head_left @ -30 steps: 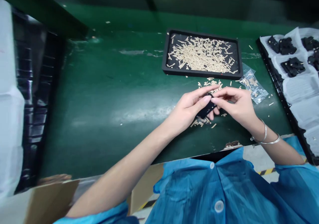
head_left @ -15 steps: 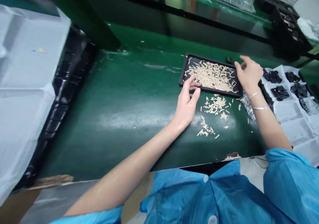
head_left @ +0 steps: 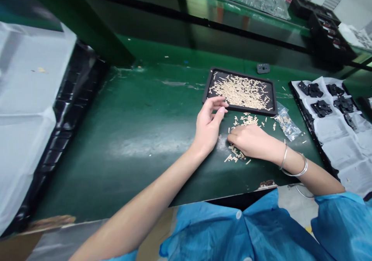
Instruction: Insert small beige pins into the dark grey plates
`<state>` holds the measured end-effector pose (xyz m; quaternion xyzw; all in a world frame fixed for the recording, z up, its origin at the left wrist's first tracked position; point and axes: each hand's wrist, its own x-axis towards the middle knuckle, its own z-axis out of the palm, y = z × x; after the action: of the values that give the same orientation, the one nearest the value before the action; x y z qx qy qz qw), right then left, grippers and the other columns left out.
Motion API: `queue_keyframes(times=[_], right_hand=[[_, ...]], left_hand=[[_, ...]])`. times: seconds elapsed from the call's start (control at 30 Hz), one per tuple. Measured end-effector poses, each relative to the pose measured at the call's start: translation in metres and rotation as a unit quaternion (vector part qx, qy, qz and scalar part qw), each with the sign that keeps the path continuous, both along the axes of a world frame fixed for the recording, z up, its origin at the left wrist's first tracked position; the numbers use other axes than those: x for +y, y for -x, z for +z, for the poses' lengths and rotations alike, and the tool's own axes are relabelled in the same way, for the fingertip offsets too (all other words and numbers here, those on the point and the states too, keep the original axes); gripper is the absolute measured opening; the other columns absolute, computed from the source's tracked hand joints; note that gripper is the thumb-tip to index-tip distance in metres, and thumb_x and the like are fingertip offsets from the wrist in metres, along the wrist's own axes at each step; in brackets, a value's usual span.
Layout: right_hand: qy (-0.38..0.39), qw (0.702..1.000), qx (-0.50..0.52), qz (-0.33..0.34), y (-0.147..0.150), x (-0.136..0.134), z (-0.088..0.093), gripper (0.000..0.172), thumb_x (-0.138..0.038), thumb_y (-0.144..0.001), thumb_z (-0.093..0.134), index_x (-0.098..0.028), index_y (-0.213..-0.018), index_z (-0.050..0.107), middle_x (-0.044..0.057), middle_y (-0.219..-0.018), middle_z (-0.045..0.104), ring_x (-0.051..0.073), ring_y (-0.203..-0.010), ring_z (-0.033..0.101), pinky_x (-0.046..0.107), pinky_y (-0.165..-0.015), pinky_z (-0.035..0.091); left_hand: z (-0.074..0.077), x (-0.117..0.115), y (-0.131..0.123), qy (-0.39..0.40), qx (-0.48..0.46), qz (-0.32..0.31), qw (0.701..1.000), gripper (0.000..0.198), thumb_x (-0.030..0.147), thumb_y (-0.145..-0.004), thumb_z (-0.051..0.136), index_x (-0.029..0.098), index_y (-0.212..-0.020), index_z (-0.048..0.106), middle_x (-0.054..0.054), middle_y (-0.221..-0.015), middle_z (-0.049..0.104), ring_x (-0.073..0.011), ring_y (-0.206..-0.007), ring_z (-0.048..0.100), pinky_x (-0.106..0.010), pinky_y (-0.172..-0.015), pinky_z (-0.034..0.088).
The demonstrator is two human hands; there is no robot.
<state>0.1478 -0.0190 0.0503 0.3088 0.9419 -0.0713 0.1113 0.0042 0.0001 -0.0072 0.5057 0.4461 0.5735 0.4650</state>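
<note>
A shallow black tray (head_left: 207,83) holds a heap of small pale strips (head_left: 242,90). My left hand (head_left: 208,127) is at the tray's near left corner, its fingers loosely curved and the thumb apart, with nothing seen in it. In front of the tray, loose pale strips (head_left: 248,119) and a second cluster of bits (head_left: 235,157) lie on the green bench. Between these two piles is my right hand (head_left: 251,140), low over the bench top. Its fingers are pressed together and point left; what they hold, if anything, is hidden.
A small clear bag (head_left: 286,123) lies right of the tray. Behind the tray sits a small dark block (head_left: 263,68). A lined tray (head_left: 353,145) with black parts (head_left: 322,108) stands at right, another white-lined tray (head_left: 26,137) at left. A green post (head_left: 95,32) rises at back left.
My right hand has moved from beyond the tray's right end down and left to the loose strips, its fingers closing. The dark block and bag show more fully. My left hand stays by the tray.
</note>
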Motion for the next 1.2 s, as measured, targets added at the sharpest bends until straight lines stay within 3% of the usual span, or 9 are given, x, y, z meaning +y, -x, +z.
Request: queue_keyframes(times=[0.2, 0.33, 0.47, 0.57, 0.73, 0.97, 1.2], right_hand=[[0.041, 0.998, -0.009, -0.053, -0.002, -0.001, 0.003, 0.019, -0.008, -0.089, 0.048, -0.011, -0.091, 0.067, 0.012, -0.09, 0.073, 0.024, -0.085, 0.068, 0.032, -0.066, 0.039], [0.043, 0.986, 0.089, -0.136, -0.018, -0.001, -0.005, 0.013, -0.011, -0.086, 0.054, -0.015, -0.083, 0.066, 0.006, -0.083, 0.073, 0.018, -0.078, 0.066, 0.028, -0.066, 0.038], [0.055, 0.937, 0.237, -0.25, -0.037, -0.002, -0.015, 0.007, -0.014, -0.083, 0.058, -0.016, -0.079, 0.064, 0.0, -0.07, 0.066, 0.012, -0.063, 0.058, 0.024, -0.06, 0.038], [0.093, 0.894, 0.339, -0.278, -0.043, -0.004, -0.019, 0.006, -0.019, -0.081, 0.06, -0.017, -0.077, 0.063, -0.002, -0.065, 0.062, 0.009, -0.056, 0.052, 0.022, -0.056, 0.039], [0.171, 0.813, 0.456, -0.32, -0.039, -0.008, -0.024, 0.013, -0.028, -0.078, 0.068, -0.017, -0.077, 0.062, -0.002, -0.067, 0.062, 0.009, -0.057, 0.054, 0.02, -0.051, 0.04], [0.166, 0.767, 0.51, -0.352, -0.038, -0.012, -0.024, 0.016, -0.032, -0.078, 0.068, -0.017, -0.073, 0.062, 0.0, -0.069, 0.065, 0.01, -0.06, 0.055, 0.022, -0.052, 0.041], [0.195, 0.732, 0.532, -0.377, -0.038, -0.011, -0.023, 0.015, -0.031, -0.077, 0.065, -0.017, -0.075, 0.062, 0.0, -0.068, 0.065, 0.01, -0.061, 0.059, 0.021, -0.05, 0.042]], left_hand=[[0.006, -0.003, -0.001, 0.026, 0.01, -0.033, 0.999, 0.023, 0.03, -0.083, 0.058, 0.017, -0.103, 0.06, -0.006, -0.096, 0.064, -0.0168, -0.083, 0.059, -0.028, -0.071, 0.046], [0.013, -0.008, -0.002, 0.041, 0.071, -0.076, 0.994, 0.019, 0.03, -0.083, 0.056, 0.017, -0.095, 0.06, -0.005, -0.09, 0.064, -0.0164, -0.078, 0.056, -0.028, -0.066, 0.042], [0.021, -0.014, -0.003, 0.036, 0.179, -0.185, 0.966, 0.023, 0.038, -0.087, 0.051, 0.018, -0.078, 0.056, 0.0, -0.07, 0.057, -0.014, -0.062, 0.048, -0.026, -0.058, 0.035], [0.023, -0.018, -0.005, 0.015, 0.237, -0.248, 0.939, 0.026, 0.036, -0.089, 0.049, 0.018, -0.069, 0.051, 0.003, -0.06, 0.048, -0.0123, -0.056, 0.041, -0.025, -0.057, 0.03], [0.022, -0.018, -0.008, 0.043, 0.122, -0.26, 0.957, 0.026, 0.032, -0.09, 0.049, 0.018, -0.067, 0.049, 0.003, -0.06, 0.048, -0.0107, -0.057, 0.043, -0.024, -0.057, 0.032], [0.019, -0.02, -0.01, 0.122, 0.007, -0.283, 0.951, 0.028, 0.042, -0.084, 0.062, 0.017, -0.074, 0.056, 0.003, -0.057, 0.054, -0.0077, -0.048, 0.04, -0.023, -0.047, 0.03], [0.017, -0.021, -0.01, 0.119, 0.0, -0.296, 0.948, 0.024, 0.038, -0.085, 0.063, 0.015, -0.078, 0.059, 0.002, -0.06, 0.056, -0.0064, -0.05, 0.043, -0.02, -0.048, 0.033]])
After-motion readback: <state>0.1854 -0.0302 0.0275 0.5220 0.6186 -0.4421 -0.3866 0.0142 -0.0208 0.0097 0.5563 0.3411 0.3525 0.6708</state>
